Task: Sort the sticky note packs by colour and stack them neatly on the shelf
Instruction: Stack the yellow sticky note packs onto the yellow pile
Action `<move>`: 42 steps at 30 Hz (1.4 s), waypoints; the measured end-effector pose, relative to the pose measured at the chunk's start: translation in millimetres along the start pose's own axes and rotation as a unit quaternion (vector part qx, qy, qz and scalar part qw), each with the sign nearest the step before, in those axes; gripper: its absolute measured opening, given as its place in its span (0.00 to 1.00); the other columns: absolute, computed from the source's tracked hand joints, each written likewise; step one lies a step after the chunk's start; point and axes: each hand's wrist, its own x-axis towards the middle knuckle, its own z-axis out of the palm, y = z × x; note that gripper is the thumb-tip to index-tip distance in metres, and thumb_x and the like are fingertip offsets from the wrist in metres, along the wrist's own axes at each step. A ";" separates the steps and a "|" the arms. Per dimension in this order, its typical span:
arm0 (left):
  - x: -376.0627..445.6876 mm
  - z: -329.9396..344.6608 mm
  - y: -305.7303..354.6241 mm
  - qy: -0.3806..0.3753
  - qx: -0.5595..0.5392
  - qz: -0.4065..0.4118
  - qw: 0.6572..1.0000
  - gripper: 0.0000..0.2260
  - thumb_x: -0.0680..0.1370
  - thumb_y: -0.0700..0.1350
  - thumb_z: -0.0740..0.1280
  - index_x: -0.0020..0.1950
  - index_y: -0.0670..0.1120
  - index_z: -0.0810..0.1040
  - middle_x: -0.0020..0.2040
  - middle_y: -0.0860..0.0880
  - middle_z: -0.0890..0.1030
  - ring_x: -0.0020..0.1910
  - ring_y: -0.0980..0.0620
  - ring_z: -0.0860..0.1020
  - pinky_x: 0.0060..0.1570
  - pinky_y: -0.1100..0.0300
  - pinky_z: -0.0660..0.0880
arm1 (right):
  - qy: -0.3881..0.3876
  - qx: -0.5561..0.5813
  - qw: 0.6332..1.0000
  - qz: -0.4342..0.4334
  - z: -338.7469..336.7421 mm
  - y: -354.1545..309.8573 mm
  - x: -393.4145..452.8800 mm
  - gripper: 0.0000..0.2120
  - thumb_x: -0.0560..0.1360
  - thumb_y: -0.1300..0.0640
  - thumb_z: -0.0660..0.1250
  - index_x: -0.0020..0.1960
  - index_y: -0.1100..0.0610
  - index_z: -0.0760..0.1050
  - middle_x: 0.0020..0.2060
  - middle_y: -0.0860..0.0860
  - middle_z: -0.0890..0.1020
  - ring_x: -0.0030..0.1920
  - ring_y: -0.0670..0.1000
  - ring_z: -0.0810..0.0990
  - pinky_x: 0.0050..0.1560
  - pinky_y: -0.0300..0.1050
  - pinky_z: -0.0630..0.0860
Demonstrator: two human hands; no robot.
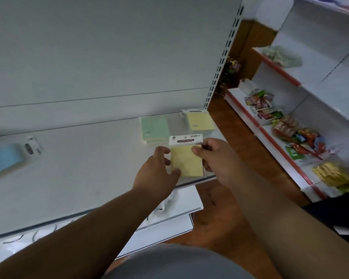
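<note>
A yellow sticky note pack (pixel 187 160) with a white header card hovers over the right end of the white shelf (pixel 89 168). My left hand (pixel 159 172) pinches its left edge, thumb on the lower corner. My right hand (pixel 212 158) grips its right edge. Behind it on the shelf lies a green pack (pixel 154 127) on top of a pinkish one, and a yellow pack (pixel 199 120) sits at the back right corner. A blue pack (pixel 6 158) lies blurred at the far left.
The shelf's slotted upright (pixel 222 63) marks its right end. Lower white shelves (pixel 181 202) jut out beneath. Across a brown floor (pixel 230 208), another shelving unit (pixel 280 137) holds several snack packets.
</note>
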 end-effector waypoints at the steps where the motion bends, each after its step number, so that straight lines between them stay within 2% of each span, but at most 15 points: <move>1: 1.3 11.6 7.7 -0.010 -0.011 -0.004 1.000 0.23 0.75 0.51 0.70 0.67 0.54 0.64 0.51 0.56 0.78 0.45 0.55 0.79 0.41 0.63 0.70 | -0.007 0.024 1.000 0.015 -13.6 4.9 3.9 0.08 0.75 0.59 0.70 0.44 0.64 0.76 0.26 0.51 0.71 0.25 0.50 0.65 0.26 0.42 0.64; 4: 5.5 37.8 26.1 0.006 0.000 -0.006 1.000 0.20 0.76 0.50 0.69 0.65 0.54 0.64 0.45 0.57 0.79 0.41 0.56 0.78 0.38 0.62 0.71 | -0.013 -0.013 0.999 0.039 -37.5 19.9 22.0 0.10 0.75 0.56 0.71 0.50 0.63 0.77 0.33 0.53 0.77 0.29 0.50 0.72 0.28 0.43 0.71; 6: 12.4 50.8 36.7 0.011 0.041 -0.007 0.999 0.19 0.76 0.50 0.68 0.63 0.53 0.65 0.43 0.56 0.80 0.42 0.53 0.79 0.41 0.59 0.73 | 0.003 -0.103 0.994 0.039 -45.8 27.1 38.3 0.12 0.74 0.51 0.72 0.50 0.59 0.78 0.41 0.53 0.81 0.39 0.52 0.80 0.39 0.48 0.79; 7: 17.4 56.0 41.6 0.010 0.062 -0.011 0.998 0.18 0.76 0.50 0.68 0.63 0.51 0.66 0.43 0.54 0.81 0.44 0.51 0.79 0.42 0.58 0.73 | 0.013 -0.173 0.984 0.030 -49.3 29.2 45.7 0.13 0.73 0.48 0.72 0.51 0.57 0.79 0.44 0.52 0.82 0.43 0.52 0.81 0.43 0.49 0.79; 10: 35.1 67.7 54.3 0.005 0.125 -0.020 0.992 0.19 0.76 0.50 0.67 0.63 0.48 0.67 0.48 0.49 0.82 0.50 0.46 0.80 0.44 0.56 0.73 | 0.023 -0.310 0.950 0.005 -56.3 28.2 61.3 0.18 0.73 0.43 0.70 0.52 0.57 0.80 0.47 0.53 0.82 0.43 0.52 0.78 0.39 0.44 0.72; 13: 42.5 74.9 65.1 0.000 0.177 -0.020 0.984 0.19 0.76 0.51 0.67 0.63 0.45 0.69 0.53 0.46 0.81 0.54 0.43 0.79 0.48 0.53 0.74 | 0.031 -0.356 0.934 0.006 -58.9 26.3 67.1 0.20 0.72 0.42 0.71 0.52 0.59 0.77 0.48 0.54 0.81 0.45 0.53 0.79 0.40 0.45 0.73; 18: 39.0 80.6 65.6 -0.001 0.227 -0.001 0.974 0.17 0.76 0.53 0.67 0.60 0.46 0.72 0.53 0.46 0.79 0.51 0.44 0.79 0.49 0.51 0.77 | 0.068 -0.355 0.931 -0.049 -57.4 24.9 58.2 0.19 0.73 0.50 0.72 0.56 0.57 0.69 0.51 0.54 0.78 0.50 0.55 0.78 0.41 0.44 0.70; 23: 25.4 62.1 43.5 0.031 0.177 0.000 0.984 0.16 0.76 0.52 0.66 0.62 0.50 0.71 0.52 0.49 0.80 0.51 0.47 0.79 0.48 0.54 0.76 | 0.075 -0.365 0.916 -0.145 -33.6 20.6 37.4 0.09 0.76 0.51 0.67 0.49 0.55 0.69 0.41 0.49 0.74 0.42 0.51 0.76 0.35 0.41 0.67; 26: 11.2 36.3 19.7 0.060 0.158 -0.003 0.986 0.14 0.77 0.50 0.65 0.62 0.51 0.72 0.51 0.51 0.80 0.50 0.49 0.78 0.47 0.57 0.74 | 0.058 -0.338 0.918 -0.198 -2.7 11.6 27.8 0.08 0.76 0.51 0.66 0.45 0.53 0.69 0.38 0.49 0.75 0.38 0.51 0.74 0.34 0.41 0.64; 34: -31.1 -80.7 -79.4 0.137 0.145 -0.050 0.979 0.13 0.76 0.50 0.66 0.61 0.52 0.72 0.45 0.56 0.78 0.43 0.53 0.76 0.41 0.61 0.68 | 0.011 -0.289 0.926 -0.242 141.3 -44.3 -5.0 0.09 0.74 0.50 0.66 0.42 0.54 0.71 0.36 0.50 0.78 0.38 0.53 0.76 0.37 0.45 0.72; 38: -62.3 -157.8 -143.9 0.176 0.150 -0.085 0.969 0.13 0.76 0.50 0.65 0.60 0.52 0.73 0.46 0.55 0.79 0.45 0.52 0.77 0.41 0.60 0.68 | -0.045 -0.274 0.929 -0.244 240.3 -72.9 -34.2 0.09 0.75 0.49 0.66 0.41 0.52 0.71 0.36 0.48 0.78 0.38 0.51 0.76 0.37 0.44 0.72; 42: -94.9 -216.7 -202.6 0.214 0.154 -0.112 0.958 0.13 0.76 0.47 0.66 0.60 0.50 0.75 0.51 0.52 0.79 0.49 0.50 0.78 0.43 0.60 0.69 | -0.118 -0.242 0.934 -0.236 330.6 -95.8 -61.4 0.08 0.73 0.48 0.67 0.41 0.52 0.73 0.35 0.46 0.78 0.38 0.49 0.77 0.39 0.43 0.72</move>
